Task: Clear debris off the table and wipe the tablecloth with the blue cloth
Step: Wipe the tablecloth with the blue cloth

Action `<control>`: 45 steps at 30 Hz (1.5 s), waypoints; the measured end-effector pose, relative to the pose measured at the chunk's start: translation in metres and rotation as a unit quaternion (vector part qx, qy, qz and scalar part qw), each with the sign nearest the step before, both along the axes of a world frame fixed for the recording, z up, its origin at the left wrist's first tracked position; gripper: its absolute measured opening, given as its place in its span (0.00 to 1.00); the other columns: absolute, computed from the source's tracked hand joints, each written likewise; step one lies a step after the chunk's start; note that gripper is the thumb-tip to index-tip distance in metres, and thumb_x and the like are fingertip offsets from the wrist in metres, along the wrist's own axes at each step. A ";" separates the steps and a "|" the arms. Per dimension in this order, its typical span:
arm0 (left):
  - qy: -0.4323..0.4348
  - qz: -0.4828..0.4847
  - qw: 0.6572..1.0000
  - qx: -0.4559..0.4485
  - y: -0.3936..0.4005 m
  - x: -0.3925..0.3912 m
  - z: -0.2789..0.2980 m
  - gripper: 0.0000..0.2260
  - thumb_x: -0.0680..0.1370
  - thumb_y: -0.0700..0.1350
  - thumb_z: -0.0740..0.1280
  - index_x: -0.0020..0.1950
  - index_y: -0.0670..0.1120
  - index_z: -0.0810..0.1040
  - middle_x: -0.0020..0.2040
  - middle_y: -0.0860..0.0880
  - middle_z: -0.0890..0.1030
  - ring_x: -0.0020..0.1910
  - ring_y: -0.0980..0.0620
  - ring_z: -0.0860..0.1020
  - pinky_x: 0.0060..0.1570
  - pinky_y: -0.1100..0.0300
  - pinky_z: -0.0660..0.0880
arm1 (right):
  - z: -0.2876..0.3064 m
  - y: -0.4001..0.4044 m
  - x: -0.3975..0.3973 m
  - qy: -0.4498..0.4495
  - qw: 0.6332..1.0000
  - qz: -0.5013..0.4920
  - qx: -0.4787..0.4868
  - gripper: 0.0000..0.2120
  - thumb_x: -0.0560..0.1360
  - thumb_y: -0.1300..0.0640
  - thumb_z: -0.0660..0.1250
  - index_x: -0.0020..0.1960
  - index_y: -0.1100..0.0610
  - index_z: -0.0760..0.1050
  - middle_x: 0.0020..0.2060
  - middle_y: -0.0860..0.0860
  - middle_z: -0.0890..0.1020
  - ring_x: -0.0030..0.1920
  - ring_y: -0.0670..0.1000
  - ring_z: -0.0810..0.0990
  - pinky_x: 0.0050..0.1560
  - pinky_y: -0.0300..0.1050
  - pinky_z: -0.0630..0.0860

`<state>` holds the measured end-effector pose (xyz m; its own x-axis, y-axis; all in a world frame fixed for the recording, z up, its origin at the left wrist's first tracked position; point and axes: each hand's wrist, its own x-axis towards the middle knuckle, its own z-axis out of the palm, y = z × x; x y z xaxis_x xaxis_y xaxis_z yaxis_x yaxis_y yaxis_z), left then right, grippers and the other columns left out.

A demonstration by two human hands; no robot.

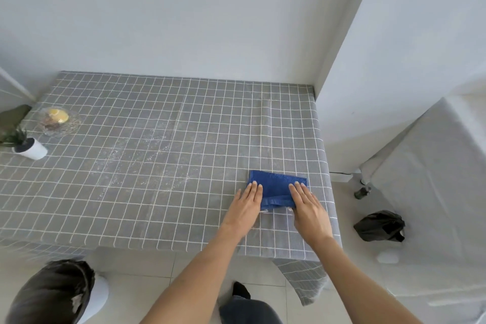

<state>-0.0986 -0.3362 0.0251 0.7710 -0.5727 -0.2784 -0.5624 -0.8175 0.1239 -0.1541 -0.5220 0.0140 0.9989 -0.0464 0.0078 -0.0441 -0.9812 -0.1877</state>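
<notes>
Blue cloth (277, 187) lies folded on the tablecloth (157, 152); left hand (246, 205) and right hand (309, 208) press flat on it, fingers straight and together, cloth showing between and beyond the fingertips.

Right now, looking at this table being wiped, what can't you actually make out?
Head view only:
- Blue cloth: its near corners lie under the left hand and right hand.
- Glass dish: something yellow inside, too small to identify.
- Potted plant: leaves cut off by the left edge.
- Black bag on the floor: contents hidden.
- Tablecloth: whitish streaks, wet or dusty unclear.
</notes>
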 end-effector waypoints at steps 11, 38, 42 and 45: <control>-0.074 0.112 0.991 -0.008 0.096 0.075 0.066 0.30 0.80 0.33 0.56 0.77 0.39 0.44 0.78 0.41 0.46 0.77 0.46 0.46 0.75 0.46 0.42 | 0.057 0.091 0.105 -0.053 0.994 0.096 0.009 0.29 0.70 0.69 0.70 0.70 0.64 0.68 0.68 0.60 0.72 0.69 0.60 0.70 0.69 0.52 0.62; -0.078 0.073 0.994 -0.004 0.357 0.219 0.034 0.28 0.80 0.33 0.53 0.77 0.38 0.43 0.78 0.40 0.46 0.77 0.46 0.45 0.75 0.54 0.41 | 0.035 0.354 0.239 -0.016 0.997 0.055 0.053 0.28 0.78 0.67 0.60 0.76 0.59 0.57 0.75 0.56 0.60 0.76 0.54 0.56 0.74 0.46 0.52; -0.038 0.052 0.998 0.004 0.367 0.189 -0.004 0.28 0.81 0.33 0.53 0.77 0.39 0.43 0.78 0.41 0.46 0.77 0.47 0.45 0.76 0.54 0.42 | 0.006 0.362 0.203 0.058 0.996 0.053 0.039 0.29 0.79 0.65 0.59 0.77 0.57 0.53 0.76 0.54 0.55 0.76 0.54 0.53 0.74 0.45 0.51; -0.026 0.047 0.999 -0.009 0.372 0.176 -0.014 0.28 0.81 0.33 0.53 0.77 0.39 0.42 0.78 0.41 0.44 0.77 0.47 0.44 0.75 0.54 0.41 | -0.007 0.366 0.190 0.079 0.995 0.045 0.042 0.30 0.78 0.64 0.60 0.77 0.57 0.52 0.77 0.55 0.54 0.76 0.55 0.53 0.74 0.47 0.52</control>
